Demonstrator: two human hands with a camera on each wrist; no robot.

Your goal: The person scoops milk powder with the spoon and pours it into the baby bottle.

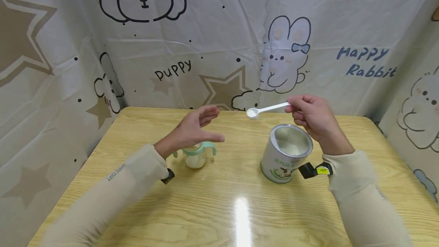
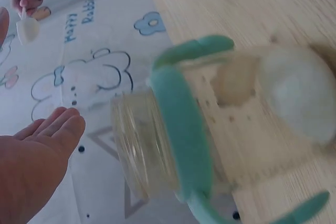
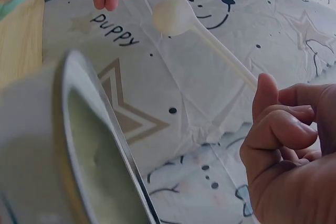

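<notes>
A: Right hand (image 1: 313, 117)?
B: Pinching the handle of a white plastic scoop (image 1: 267, 109), bowl full of white powder, held above and just left of the open round metal tin (image 1: 286, 158).

A: Left hand (image 1: 195, 129)?
B: Fingers spread and straight, gripping nothing, hovering over a clear baby bottle with mint-green handles (image 1: 196, 155), well left of the tin.

A: Underneath?
B: Light wooden table (image 1: 219, 201), tin and bottle both standing upright.

Head view looks down at the table (image 1: 219, 209); wrist views sit close.
</notes>
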